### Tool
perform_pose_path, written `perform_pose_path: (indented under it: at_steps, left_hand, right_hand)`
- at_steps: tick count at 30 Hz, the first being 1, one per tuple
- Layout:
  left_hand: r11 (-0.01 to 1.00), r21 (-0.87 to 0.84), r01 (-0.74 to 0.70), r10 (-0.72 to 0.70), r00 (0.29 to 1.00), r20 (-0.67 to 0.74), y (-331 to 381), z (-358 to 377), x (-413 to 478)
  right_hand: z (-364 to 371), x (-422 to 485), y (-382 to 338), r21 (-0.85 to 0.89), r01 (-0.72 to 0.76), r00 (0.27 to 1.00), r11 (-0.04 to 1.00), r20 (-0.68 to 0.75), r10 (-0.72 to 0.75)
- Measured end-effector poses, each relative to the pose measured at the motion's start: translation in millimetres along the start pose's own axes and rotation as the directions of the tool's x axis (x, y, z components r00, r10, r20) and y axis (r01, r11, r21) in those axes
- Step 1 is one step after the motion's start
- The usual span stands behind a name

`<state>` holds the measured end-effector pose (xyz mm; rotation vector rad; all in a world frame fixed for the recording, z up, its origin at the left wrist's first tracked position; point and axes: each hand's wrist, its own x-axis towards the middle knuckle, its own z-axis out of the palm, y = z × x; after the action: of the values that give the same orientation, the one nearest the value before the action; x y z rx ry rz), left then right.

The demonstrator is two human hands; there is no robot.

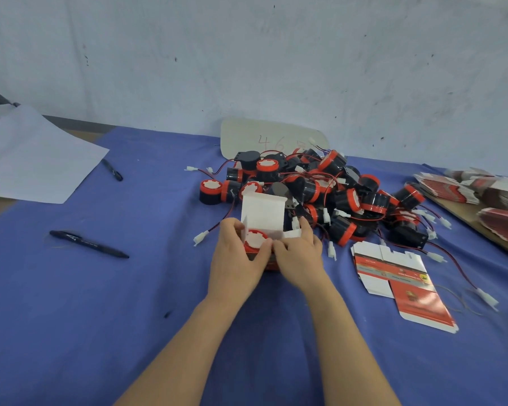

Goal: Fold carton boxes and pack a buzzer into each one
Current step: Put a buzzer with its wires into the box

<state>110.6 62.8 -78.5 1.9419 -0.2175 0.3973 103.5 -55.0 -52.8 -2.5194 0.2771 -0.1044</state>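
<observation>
Faintly, a red "46" marks the pale card (264, 139) against the whitish wall. On the blue cloth (129, 288), the left hand (238, 253) and right hand (299, 256) clasp an upright carton (263, 213), lid flap raised. The buzzer (255, 239) inside sits red face up. The flat carton's (402, 282) print is unreadable.

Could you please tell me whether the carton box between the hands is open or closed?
Open: the carton box has its white top flap standing upright, and a buzzer shows inside its mouth.
</observation>
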Motion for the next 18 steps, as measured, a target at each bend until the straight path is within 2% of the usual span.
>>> perform_pose_path:
  at_steps: [4,6,8,12,15,18]
  left_hand:
    - [0.983,-0.184,0.021,-0.023,1.0,-0.006,1,-1,1]
    - [0.987,-0.154,0.042,-0.039,0.999,0.025,-3,0,3]
    - [0.991,-0.116,0.073,-0.064,0.995,0.075,-7,0,4]
    - [0.98,-0.156,0.122,-0.108,0.989,0.098,-7,0,6]
    - [0.969,-0.2,0.145,-0.128,0.987,0.095,-6,0,6]
    - [0.973,-0.2,0.12,-0.104,0.991,0.089,-5,0,7]
  right_hand:
    - [-5,0,2,0.073,0.037,0.999,0.997,-0.018,-0.035]
    - [-7,-2,2,0.155,0.092,0.995,0.984,-0.063,-0.083]
    - [-8,-4,2,0.215,0.092,0.985,0.972,-0.161,-0.058]
    - [-7,-3,2,0.092,-0.042,0.944,0.995,-0.322,0.069]
    - [-6,-2,3,0.187,0.075,0.938,0.979,-0.345,-0.005]
    - [-11,-2,6,0.213,0.192,0.944,0.958,-0.306,-0.121]
